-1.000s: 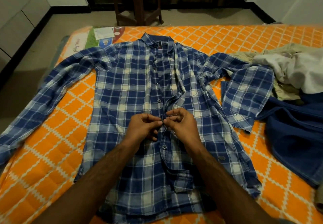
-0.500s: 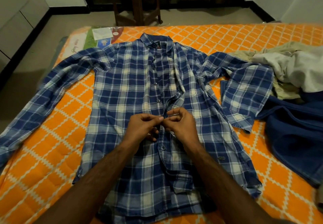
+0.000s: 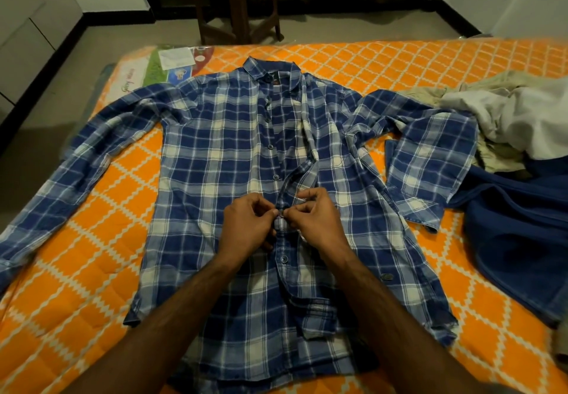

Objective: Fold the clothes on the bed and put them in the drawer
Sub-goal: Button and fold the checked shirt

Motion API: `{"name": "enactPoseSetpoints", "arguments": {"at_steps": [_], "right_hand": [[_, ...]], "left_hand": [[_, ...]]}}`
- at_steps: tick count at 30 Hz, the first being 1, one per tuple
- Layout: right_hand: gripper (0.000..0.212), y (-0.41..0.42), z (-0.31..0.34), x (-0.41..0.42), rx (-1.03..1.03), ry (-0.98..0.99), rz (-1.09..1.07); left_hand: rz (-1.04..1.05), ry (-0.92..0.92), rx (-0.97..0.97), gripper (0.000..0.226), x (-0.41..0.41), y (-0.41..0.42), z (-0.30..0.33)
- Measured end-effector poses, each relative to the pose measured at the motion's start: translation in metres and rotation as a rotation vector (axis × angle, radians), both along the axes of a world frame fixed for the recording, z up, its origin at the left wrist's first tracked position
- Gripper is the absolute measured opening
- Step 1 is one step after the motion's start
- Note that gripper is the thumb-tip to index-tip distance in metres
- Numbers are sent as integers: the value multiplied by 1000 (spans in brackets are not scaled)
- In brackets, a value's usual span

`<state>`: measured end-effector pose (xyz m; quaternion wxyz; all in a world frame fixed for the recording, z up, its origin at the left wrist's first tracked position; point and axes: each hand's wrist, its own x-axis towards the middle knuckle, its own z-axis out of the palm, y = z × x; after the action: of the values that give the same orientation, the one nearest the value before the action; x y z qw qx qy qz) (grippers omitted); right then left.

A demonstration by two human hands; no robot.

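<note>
A blue plaid shirt [image 3: 215,160] lies flat, front up, on the orange bed [image 3: 92,255]. At centre, the left hand [image 3: 247,227] and right hand [image 3: 316,220] both pinch its button placket. Heaped clothes [image 3: 507,123] lie at three o'clock.

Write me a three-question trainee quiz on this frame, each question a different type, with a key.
1. True or false: the plaid shirt lies front up on the bed, sleeves spread.
2. Multiple choice: what are the left hand and right hand doing? A) folding a sleeve B) pinching the shirt front at a button C) lifting the collar
3. Fill in: the pile of other clothes lies at the shirt's ___ side in the picture.

Key: 1 true; 2 B; 3 right
</note>
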<state>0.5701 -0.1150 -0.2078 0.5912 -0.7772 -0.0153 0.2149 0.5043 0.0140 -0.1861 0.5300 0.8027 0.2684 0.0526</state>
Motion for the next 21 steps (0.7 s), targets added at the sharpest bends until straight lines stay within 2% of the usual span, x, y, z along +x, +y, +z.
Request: {"name": "enactPoseSetpoints", "arguments": {"at_steps": [5,7,9,12,16,18,21], "right_hand": [[33,-4,6,1,53,89,42],[21,-11,15,6,109,127,56],[7,-21,28,17,107,65,18],[5,-28,47,35,-18,-166,-21],[9,5,63,63,-232,-472,120],[4,25,64,75,-409,-466,250],[35,39,51,81,-636,-378,329]], "left_hand": [[-45,49,-50,7,0,4,0],[-89,78,-83,8,1,9,0],[-111,71,-87,11,2,19,1],[-109,-1,87,14,14,31,6],[-245,-64,275,19,59,37,7],[-283,-42,328,20,76,40,1],[-248,13,329,14,82,43,-12]]}}
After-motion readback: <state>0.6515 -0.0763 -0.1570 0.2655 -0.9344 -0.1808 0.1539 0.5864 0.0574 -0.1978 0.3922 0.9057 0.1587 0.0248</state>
